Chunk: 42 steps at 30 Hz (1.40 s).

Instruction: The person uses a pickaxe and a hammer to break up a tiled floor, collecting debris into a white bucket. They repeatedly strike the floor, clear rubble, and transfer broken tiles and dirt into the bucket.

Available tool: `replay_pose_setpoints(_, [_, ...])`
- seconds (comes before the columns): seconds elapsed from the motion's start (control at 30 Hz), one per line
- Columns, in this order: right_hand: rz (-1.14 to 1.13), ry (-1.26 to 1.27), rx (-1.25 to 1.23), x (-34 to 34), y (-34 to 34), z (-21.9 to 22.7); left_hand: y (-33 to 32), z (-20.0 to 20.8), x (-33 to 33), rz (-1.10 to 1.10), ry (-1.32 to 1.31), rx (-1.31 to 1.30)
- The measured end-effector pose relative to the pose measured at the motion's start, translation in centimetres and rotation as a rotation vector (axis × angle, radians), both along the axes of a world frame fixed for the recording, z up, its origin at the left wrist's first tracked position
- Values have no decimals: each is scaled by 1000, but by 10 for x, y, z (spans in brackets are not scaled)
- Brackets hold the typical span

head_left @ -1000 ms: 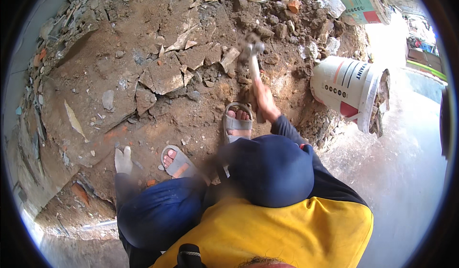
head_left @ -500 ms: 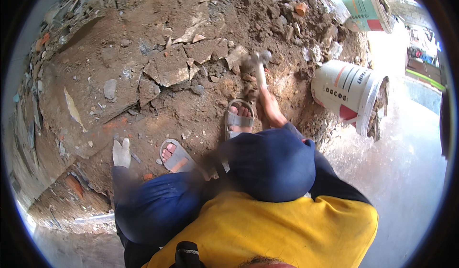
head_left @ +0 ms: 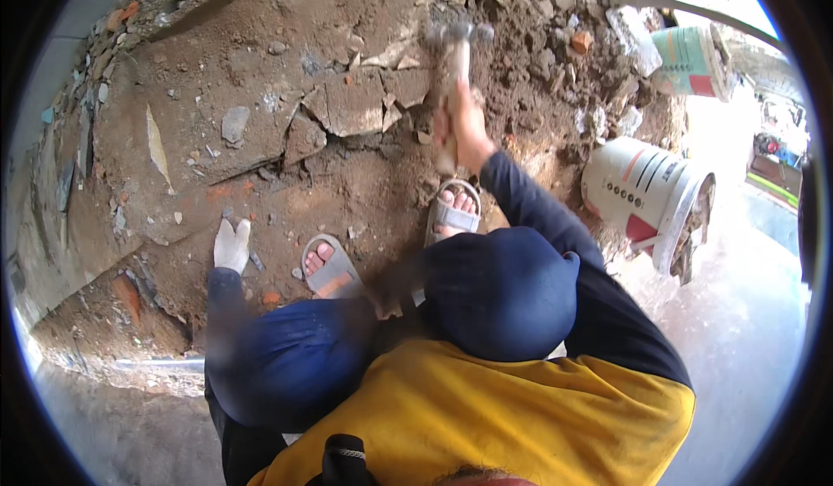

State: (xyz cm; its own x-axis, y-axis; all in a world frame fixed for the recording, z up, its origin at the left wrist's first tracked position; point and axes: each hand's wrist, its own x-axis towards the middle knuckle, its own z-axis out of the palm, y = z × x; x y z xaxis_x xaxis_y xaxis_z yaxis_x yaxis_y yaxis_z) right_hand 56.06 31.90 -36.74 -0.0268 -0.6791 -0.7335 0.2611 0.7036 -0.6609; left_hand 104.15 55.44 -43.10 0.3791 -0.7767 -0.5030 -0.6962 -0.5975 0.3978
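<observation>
My right hand, bare, is wrapped round the pale handle of a hammer. The hammer's grey metal head points away from me, over the broken edge of the cracked slab. Behind the hand, the handle's end comes close to the toes of my right sandal. Far to the left, my left hand wears a whitish glove. Its fingers are spread in a V against the dirt, with nothing seen in them. Beside that glove lies a small grey sliver.
Loose soil and rubble lie beyond the hammer, with an orange brick piece among them. To the right, a white bucket leans over on its side, holding debris. A green and white bucket is farther back. My left sandal stands on dirt.
My right hand and the hammer have moved away from me, with the forearm now stretched past my knee. My left hand stays on the dirt; the whole view has shifted slightly.
</observation>
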Motion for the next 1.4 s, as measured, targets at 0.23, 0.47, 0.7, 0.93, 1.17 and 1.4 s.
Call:
replay_pose_setpoints(0.23, [208, 177, 163, -55, 124, 12, -3, 8, -5, 41, -8, 56])
replay_pose_setpoints(0.47, [380, 378, -119, -25, 53, 28, -6, 9, 4, 13, 43, 168])
replay_pose_setpoints(0.7, [691, 389, -221, 16, -40, 19, -1, 5, 6, 13, 72, 97])
replay_pose_setpoints(0.93, [837, 563, -218, -33, 46, 20, 8, -2, 12, 28, 160, 34])
replay_pose_setpoints(1.17, [759, 587, -42, -13, 63, 74, 2, 5, 14, -25, 110, 51])
replay_pose_setpoints(1.4, [888, 607, -94, -3, 18, 21, 5, 2, 16, -5, 151, 12])
